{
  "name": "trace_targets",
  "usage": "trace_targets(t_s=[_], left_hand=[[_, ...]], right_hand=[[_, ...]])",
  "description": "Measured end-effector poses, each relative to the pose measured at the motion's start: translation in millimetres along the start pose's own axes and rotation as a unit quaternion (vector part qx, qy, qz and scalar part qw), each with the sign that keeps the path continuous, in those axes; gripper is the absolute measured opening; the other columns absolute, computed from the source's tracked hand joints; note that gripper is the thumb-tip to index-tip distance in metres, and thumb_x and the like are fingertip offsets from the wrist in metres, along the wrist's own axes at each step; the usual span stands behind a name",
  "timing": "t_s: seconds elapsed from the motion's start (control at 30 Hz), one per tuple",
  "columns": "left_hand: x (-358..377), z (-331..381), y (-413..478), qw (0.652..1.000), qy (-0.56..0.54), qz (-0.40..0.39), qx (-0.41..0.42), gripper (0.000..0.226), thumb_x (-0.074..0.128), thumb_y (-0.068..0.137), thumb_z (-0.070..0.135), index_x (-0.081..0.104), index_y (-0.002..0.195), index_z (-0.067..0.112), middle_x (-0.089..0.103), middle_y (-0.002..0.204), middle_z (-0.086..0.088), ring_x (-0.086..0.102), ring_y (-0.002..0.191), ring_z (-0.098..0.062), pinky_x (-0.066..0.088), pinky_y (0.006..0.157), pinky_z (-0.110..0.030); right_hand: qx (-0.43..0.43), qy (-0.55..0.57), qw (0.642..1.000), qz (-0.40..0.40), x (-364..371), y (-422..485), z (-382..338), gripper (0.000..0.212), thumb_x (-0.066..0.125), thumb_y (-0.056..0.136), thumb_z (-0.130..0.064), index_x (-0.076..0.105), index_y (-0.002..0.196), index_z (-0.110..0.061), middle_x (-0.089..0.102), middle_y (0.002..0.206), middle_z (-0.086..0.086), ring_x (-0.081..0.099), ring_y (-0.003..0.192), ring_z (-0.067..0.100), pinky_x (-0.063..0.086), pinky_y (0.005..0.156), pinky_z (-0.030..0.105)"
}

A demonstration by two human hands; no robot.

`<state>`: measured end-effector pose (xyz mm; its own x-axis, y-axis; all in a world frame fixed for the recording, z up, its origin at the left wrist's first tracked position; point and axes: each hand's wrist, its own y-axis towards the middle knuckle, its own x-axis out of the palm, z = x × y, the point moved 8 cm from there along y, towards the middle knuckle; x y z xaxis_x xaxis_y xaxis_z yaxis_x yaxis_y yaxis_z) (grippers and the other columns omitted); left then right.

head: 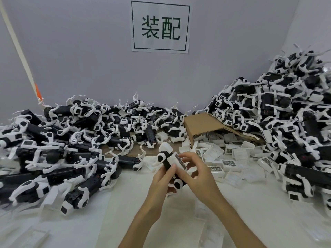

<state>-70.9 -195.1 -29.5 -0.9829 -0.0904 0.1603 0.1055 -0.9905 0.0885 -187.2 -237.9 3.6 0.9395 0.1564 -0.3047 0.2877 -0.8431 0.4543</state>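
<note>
Two hands hold one black and white part [166,159] up over the middle of the bench [129,208], a little way in from the near edge. The left hand [163,178] is under it. Its fingers curl round the black body and its thumb lies across the top, so this grip is tight on the part. The part is tilted. Its round white end points to the far edge, and a black and white knob sits at its near end.

The right hand [197,173] comes in from the right side. Its fingertips pinch a small white cover [179,161] with a dark grid on it. The cover lies along the right side of the part and touches it. It may be clicked in place or only resting there, because the fingers hide that edge.

A big pile [53,149] of the same parts fills the left side of the bench, from the far edge down to the near edge. A taller heap [290,119] of them climbs up in the far right corner. Between the two, by the far edge, a brown cardboard box [202,122] lies tipped over. Loose covers [234,158] spill out from it toward the right edge. A paper sign [161,25] with two big dark characters hangs on the grey wall [80,59] behind the bench.
</note>
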Motion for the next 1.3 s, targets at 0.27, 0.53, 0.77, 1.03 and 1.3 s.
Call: trace_targets(t_s=[0.27,0.53,0.77,1.03,1.3], left_hand=[[-3,0,-1,0.999,-0.036,0.019,0.001,0.05,0.064,0.079,0.055,0.063,0.125,0.035,0.073,0.117,0.012,0.068,0.111,-0.009,0.053,0.079,-0.019],[-11,-1,0,0.997,-0.05,0.053,-0.006,0.044,0.068,0.068,0.064,0.073,0.104,0.039,0.077,0.104,0.006,0.074,0.096,-0.01,0.054,0.063,-0.016],[-11,-3,-1,0.994,-0.086,0.064,-0.02,0.043,0.073,0.07,0.053,0.073,0.107,0.032,0.078,0.103,0.002,0.075,0.094,-0.014,0.059,0.064,-0.023],[-9,-3,0,0.994,-0.095,0.054,-0.018,0.047,0.068,0.077,0.047,0.071,0.115,0.02,0.077,0.103,-0.01,0.075,0.095,-0.023,0.059,0.065,-0.028],[-14,-4,3,0.995,-0.091,0.051,-0.011,0.045,0.066,0.083,0.039,0.069,0.115,0.008,0.074,0.105,-0.018,0.073,0.099,-0.031,0.059,0.07,-0.033]], right_hand=[[-0.015,-0.005,1.0,-0.013,5,-1,-3,0.025,0.064,0.097,-0.018,0.065,0.11,-0.039,0.066,0.099,-0.02,0.064,0.089,0.006,0.049,0.07,0.016],[-0.043,0.011,0.999,0.006,2,-4,-13,0.014,0.068,0.086,-0.028,0.067,0.099,-0.035,0.07,0.092,-0.016,0.065,0.088,0.013,0.051,0.073,0.032],[-0.034,-0.001,0.999,-0.023,9,-5,-12,0.016,0.065,0.084,-0.038,0.063,0.1,-0.037,0.064,0.106,-0.019,0.058,0.101,0.007,0.045,0.078,0.018],[0.012,0.071,0.996,-0.047,17,-5,-3,0.027,0.064,0.085,-0.041,0.061,0.108,-0.028,0.065,0.11,-0.013,0.062,0.106,0.002,0.048,0.083,0.014],[0.035,0.097,0.99,-0.09,26,-7,-1,0.027,0.065,0.085,-0.048,0.062,0.11,-0.037,0.075,0.106,-0.002,0.071,0.102,0.016,0.056,0.089,0.033]])
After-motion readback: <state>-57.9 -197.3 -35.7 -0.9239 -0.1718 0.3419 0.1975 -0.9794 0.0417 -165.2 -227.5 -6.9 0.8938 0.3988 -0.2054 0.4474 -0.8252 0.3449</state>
